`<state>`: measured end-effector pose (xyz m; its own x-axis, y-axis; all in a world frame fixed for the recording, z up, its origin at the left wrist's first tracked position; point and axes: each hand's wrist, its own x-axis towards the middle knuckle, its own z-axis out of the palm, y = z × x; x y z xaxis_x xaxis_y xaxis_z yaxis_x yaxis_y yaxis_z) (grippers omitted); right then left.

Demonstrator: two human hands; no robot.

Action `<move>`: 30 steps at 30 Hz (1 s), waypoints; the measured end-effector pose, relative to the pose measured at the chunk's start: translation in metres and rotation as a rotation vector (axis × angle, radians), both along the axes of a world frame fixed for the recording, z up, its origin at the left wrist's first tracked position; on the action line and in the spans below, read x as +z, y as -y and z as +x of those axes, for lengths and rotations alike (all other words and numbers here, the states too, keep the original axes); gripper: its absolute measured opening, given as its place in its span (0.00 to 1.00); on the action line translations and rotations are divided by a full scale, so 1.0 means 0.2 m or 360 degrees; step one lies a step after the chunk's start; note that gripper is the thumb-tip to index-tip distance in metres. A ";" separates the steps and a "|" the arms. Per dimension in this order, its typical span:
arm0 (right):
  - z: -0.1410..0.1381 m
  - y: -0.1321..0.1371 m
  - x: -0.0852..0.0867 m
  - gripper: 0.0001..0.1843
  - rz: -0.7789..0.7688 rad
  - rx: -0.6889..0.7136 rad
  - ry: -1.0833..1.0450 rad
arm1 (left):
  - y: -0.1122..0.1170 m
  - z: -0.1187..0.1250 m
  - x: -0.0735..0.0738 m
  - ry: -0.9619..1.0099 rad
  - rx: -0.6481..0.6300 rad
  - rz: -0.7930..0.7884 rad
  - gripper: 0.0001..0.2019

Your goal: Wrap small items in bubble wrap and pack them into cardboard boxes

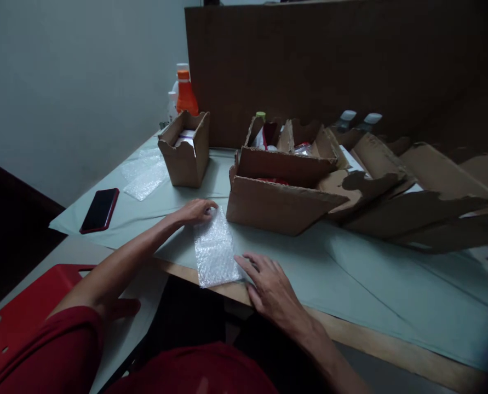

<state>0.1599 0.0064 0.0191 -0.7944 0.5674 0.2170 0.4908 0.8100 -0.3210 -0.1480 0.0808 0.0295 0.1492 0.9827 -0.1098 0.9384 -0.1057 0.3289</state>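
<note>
A clear strip of bubble wrap (214, 249) lies flat on the pale green table cover, near the table's front edge. My left hand (196, 211) rests on the strip's far left corner, fingers curled and pinching the edge. My right hand (268, 284) lies flat beside the strip's near right corner, fingers spread and touching its edge. Both forearms reach in from below; I wear red sleeves.
An open cardboard box (279, 191) with items inside stands just behind the strip. A smaller open box (185, 148) sits at back left, with an orange bottle (185, 93) behind it. A red-edged phone (99, 210) and more bubble wrap (145, 175) lie left. Torn cardboard (424, 208) spreads right. A red stool (30, 306) stands lower left.
</note>
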 end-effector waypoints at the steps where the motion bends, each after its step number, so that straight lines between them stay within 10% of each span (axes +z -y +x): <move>1: -0.01 -0.01 -0.01 0.37 0.0043 0.0058 0.0035 | 0.00 -0.01 0.00 0.0003 -0.0001 -0.0002 0.25; 9: -0.19 0.00 -0.08 0.14 0.0122 0.0201 -0.0106 | -0.05 -0.04 0.03 -0.0024 -0.0008 0.0007 0.26; 17: -0.15 -0.05 0.00 0.31 0.0003 0.0364 -0.0056 | 0.01 -0.08 -0.03 -0.0028 0.0132 0.0108 0.25; 26: -0.22 -0.10 -0.11 0.14 0.0195 0.0362 -0.0081 | 0.01 -0.09 -0.05 0.0083 0.0182 0.0226 0.23; 30: -0.24 -0.11 -0.09 0.11 0.0011 0.0314 -0.0232 | 0.21 -0.08 0.04 0.0168 0.0212 0.0433 0.26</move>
<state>0.1127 0.0290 0.0002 -0.8498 0.4023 0.3406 0.2716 0.8880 -0.3711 -0.1643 0.0381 0.0379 0.0138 0.9855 0.1692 0.9122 -0.0817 0.4016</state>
